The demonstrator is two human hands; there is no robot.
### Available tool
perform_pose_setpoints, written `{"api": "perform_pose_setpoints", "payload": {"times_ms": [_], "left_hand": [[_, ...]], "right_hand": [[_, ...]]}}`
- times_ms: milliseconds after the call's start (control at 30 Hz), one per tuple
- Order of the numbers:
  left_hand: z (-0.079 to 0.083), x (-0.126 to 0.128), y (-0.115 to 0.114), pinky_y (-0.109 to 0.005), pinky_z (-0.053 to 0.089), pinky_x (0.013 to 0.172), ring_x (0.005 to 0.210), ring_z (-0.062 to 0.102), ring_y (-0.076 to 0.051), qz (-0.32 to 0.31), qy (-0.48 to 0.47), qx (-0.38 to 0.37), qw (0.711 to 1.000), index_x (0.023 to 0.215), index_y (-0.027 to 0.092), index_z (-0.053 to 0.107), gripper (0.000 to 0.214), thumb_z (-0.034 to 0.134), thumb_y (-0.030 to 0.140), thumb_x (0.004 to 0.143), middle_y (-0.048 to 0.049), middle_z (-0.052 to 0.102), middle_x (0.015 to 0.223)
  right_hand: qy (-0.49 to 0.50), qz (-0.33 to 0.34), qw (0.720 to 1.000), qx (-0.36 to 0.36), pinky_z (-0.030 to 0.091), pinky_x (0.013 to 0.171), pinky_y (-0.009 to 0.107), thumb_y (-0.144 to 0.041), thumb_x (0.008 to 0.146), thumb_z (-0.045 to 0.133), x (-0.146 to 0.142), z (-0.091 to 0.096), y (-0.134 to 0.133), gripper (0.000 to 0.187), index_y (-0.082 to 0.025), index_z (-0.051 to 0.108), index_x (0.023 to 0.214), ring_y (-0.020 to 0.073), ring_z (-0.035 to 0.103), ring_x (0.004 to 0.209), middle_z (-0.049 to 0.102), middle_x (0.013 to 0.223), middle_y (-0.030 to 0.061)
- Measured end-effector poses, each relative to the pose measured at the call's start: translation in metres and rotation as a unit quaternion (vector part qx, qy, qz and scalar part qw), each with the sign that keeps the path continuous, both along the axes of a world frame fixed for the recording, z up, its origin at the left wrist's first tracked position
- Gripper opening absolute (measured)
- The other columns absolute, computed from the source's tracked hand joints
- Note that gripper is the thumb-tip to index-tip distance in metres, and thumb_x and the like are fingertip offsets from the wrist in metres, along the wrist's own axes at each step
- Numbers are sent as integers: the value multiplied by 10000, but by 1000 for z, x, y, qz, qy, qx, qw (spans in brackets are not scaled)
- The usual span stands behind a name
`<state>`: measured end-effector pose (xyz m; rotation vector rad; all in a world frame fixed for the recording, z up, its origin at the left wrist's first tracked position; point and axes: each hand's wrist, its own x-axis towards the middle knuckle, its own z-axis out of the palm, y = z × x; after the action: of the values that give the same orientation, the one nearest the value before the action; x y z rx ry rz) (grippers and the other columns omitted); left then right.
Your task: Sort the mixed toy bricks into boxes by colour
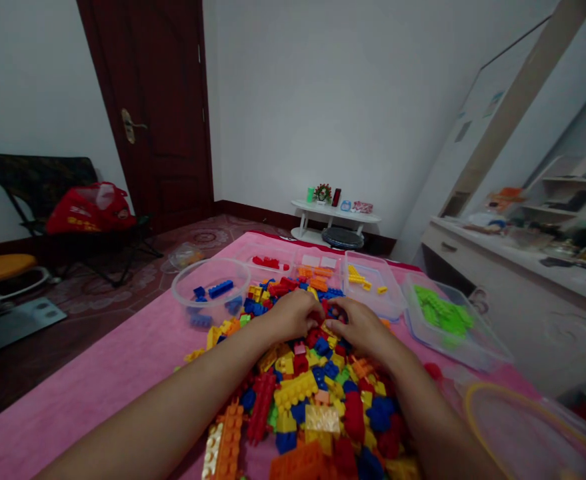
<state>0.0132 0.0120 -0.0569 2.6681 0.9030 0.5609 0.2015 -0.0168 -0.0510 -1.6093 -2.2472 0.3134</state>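
A large heap of building blocks (297, 390) in red, yellow, blue, orange and green covers the middle of the table. Over its far part, my left hand (300, 313) is closed, fingers curled down among the blocks. Red shows at its fingertips, but what it grips is hidden. Close beside it on the right, my right hand (357, 325) has bent fingers, with a gap between thumb and forefinger and blocks visible below. Beyond the hands, a clear box (267, 250) contains red blocks, and another clear box (397, 293) has yellow ones.
A round clear tub (177, 293) with blue blocks stands left of the heap. At right are a clear box (493, 350) of green blocks and a yellow-rimmed container (467, 400). Orange blocks (315, 272) lie in a back compartment. Pink cloth (97, 380) covers the table.
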Motion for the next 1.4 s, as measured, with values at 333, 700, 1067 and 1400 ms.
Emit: {"api": "perform_pose_setpoints", "payload": {"times_ms": [333,700,1067,1400], "left_hand": [[16,-12,-1,-358,441,815,981,556,-262,255,55,115,958,1031,193,647,282,543,238,773,-114,626,1020],[19,-22,1,-355,465,765,919,603,-270,265,152,49,951,1055,216,649,324,551,212,747,-141,636,1009],[24,-22,13,-299,451,778,860,601,-217,211,-74,-10,975,1056,174,667,415,619,134,646,-87,677,917],[36,-8,-1,-190,424,475,527,563,-102,167,-325,-450,815,1130,119,575,418,434,65,739,-29,629,658]], "right_hand": [[-41,12,998,-39,372,603,233,-224,673,556,0,4,-4,172,-194,645,817,150,552,702,628,794,25],[-16,87,995,-53,364,607,225,-240,712,576,-9,6,-13,397,-256,613,1106,130,521,664,602,781,7],[-19,29,998,-50,320,534,219,-418,712,577,-8,38,-20,266,-187,656,817,129,506,596,597,654,5],[-136,-81,987,-19,405,718,280,-276,755,475,-7,23,-13,321,-264,669,1010,206,611,856,683,940,49]]}}
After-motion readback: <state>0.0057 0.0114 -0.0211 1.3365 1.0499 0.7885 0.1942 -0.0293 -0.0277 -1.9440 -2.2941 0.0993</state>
